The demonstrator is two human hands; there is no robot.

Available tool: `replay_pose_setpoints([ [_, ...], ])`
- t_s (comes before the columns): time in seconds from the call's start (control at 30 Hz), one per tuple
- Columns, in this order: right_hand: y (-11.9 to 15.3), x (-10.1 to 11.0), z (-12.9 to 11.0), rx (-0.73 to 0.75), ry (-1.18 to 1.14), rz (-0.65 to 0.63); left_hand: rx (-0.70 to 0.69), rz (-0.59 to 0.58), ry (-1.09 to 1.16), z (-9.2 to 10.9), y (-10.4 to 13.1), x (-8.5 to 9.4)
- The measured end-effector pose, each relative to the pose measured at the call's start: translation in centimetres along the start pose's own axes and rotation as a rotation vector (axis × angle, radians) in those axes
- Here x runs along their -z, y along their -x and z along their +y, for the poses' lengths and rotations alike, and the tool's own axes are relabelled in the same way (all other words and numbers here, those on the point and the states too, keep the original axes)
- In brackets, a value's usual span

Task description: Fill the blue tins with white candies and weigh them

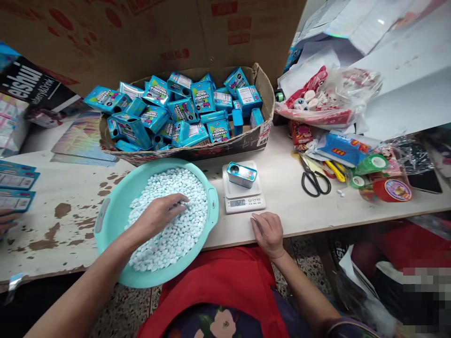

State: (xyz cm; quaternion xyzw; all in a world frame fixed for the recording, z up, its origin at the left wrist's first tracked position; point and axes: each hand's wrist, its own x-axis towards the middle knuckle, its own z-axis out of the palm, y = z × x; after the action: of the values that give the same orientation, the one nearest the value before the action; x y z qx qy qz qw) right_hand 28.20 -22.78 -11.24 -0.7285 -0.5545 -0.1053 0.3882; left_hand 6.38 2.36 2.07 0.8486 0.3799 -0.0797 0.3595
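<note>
My left hand [165, 213] reaches into a turquoise plastic basin [114, 220] of small white candies [172, 251]. Its thumb and fingertips are pinched together at the candies' surface, apparently on some of them. To the right of the basin, a white digital scale [244, 204] with a lit display carries one blue candy tin [242, 174]. The tin lies lengthwise, with a dark round opening on its top face. Just below the scale, my right hand [268, 233] rests at the table's front edge with its fingers curled and nothing visible in them.
A cardboard box [259, 136] heaped with blue tins [183, 110] stands behind the basin. Rightward lie black scissors [314, 180], a yellow cutter [335, 171], tape rolls [378, 163] and plastic bags [334, 101]. Another person's hand [7, 220] shows at the left edge near flat blue packages [16, 188].
</note>
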Motion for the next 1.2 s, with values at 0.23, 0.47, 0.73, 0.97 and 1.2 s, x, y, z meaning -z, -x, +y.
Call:
replay_pose_setpoints([
  [0.23, -0.4, 0.2, -0.2, 0.014, 0.008, 0.002, 0.265, 0.015, 1.013, -1.1, -0.2, 0.9],
  [0.47, -0.1, 0.1, -0.1, 0.006, 0.010, -0.006, 0.254, -0.078, 0.892, 1.3, -0.5, 1.0],
  [0.73, -0.3, 0.0, -0.1, 0.046, 0.027, 0.012, -0.188, 0.078, 0.501, 9.8, -6.9, 0.7],
  [0.97, -0.2, -0.2, 0.0, 0.042, 0.041, 0.015, -0.278, 0.135, 0.227, 11.0, -10.4, 0.0],
  [1.2, 0.4, -0.4, 0.4, 0.059, 0.042, -0.006, -0.401, 0.131, -0.407, 9.8, -9.4, -3.0],
])
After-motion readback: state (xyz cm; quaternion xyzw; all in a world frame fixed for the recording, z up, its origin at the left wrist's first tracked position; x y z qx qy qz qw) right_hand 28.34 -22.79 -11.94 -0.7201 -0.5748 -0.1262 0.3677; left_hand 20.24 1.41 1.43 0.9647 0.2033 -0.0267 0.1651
